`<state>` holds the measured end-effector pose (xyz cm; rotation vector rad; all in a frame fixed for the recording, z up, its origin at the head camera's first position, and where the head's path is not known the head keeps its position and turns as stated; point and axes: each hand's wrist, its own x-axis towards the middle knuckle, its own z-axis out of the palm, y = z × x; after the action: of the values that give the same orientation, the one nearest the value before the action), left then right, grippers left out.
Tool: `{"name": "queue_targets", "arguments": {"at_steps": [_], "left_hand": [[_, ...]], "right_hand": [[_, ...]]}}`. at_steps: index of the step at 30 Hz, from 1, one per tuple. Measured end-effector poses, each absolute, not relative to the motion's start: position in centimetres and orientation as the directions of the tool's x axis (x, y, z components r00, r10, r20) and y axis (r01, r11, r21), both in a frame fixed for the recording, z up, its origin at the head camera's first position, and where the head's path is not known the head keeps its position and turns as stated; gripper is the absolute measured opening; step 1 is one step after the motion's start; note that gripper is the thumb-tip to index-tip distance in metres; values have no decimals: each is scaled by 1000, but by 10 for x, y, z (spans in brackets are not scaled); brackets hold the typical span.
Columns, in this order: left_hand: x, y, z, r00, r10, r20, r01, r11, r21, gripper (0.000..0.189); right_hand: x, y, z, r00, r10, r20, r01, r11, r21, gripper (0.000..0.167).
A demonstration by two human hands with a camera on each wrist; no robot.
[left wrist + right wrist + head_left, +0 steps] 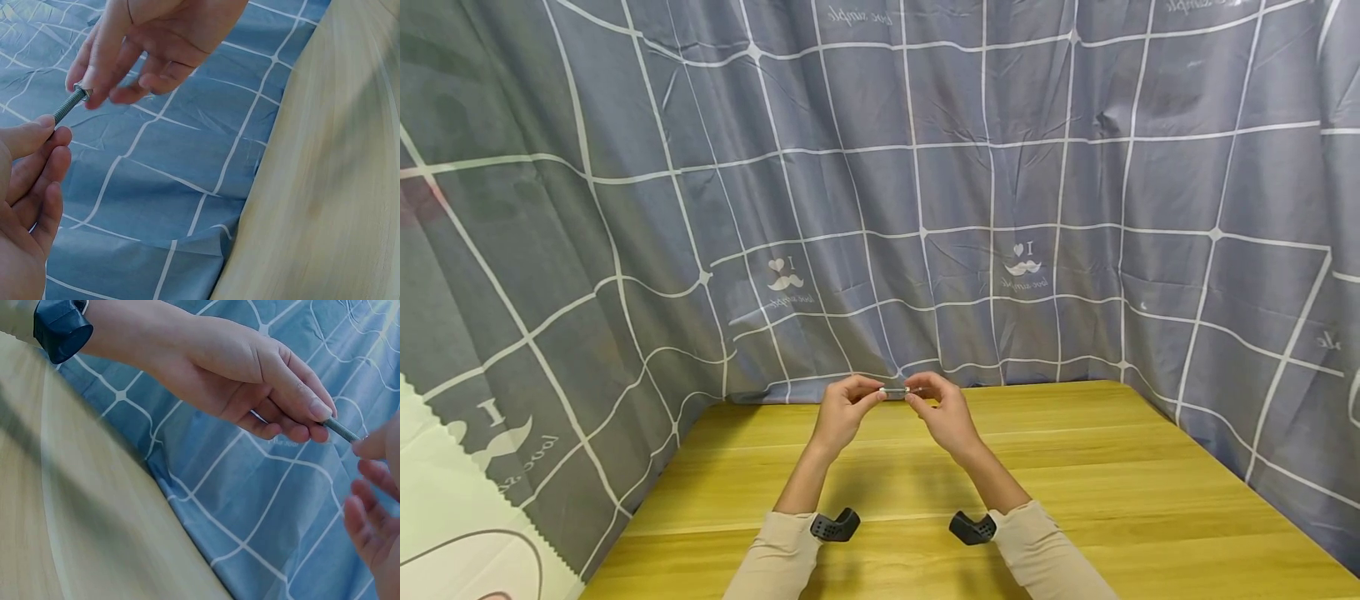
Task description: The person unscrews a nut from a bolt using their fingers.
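Note:
A metal threaded bolt [67, 107] with a nut [82, 90] at its far end spans the gap between my two hands, held above the table's far edge. My left hand [838, 417] pinches one end between thumb and forefinger; its other fingers curl loosely below. From the other side, my right hand [945, 415] has its thumb and forefinger on the nut, with its remaining fingers spread. In the right wrist view, the bare shaft of the bolt [341, 430] shows between the fingertips, while the nut end is mostly hidden by the right fingers.
A wood-grain table [910, 483] lies under both forearms. Behind it hangs a grey-blue curtain [955, 192] with white grid lines. A pale cloth with a scalloped edge [452, 508] is at the lower left. Black wrist cameras [835, 526] sit at both cuffs.

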<state>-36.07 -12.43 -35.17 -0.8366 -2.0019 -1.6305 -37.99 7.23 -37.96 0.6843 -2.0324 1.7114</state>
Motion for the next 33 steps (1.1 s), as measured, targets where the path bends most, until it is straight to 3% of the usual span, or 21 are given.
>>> {"name": "queue_targets", "arguments": {"at_steps": [4, 11, 17, 25, 33], "left_hand": [[-360, -124, -350, -724, 187, 664, 688, 131, 714, 10], [-359, -124, -350, -725, 191, 661, 687, 146, 712, 10], [-357, -125, -349, -720, 190, 667, 693, 165, 701, 9], [-358, -124, -350, -716, 185, 673, 698, 169, 696, 9], [-360, -125, -351, -731, 184, 657, 682, 163, 713, 9]], "right_hand": [[-380, 73, -381, -828, -131, 545, -560, 148, -815, 27], [-380, 73, -382, -820, -112, 562, -573, 158, -805, 17], [-379, 72, -381, -832, -157, 532, -552, 143, -821, 34], [-381, 73, -382, -804, -124, 582, -595, 151, -790, 17], [-380, 73, -382, -826, -146, 544, -562, 158, -812, 28]]}}
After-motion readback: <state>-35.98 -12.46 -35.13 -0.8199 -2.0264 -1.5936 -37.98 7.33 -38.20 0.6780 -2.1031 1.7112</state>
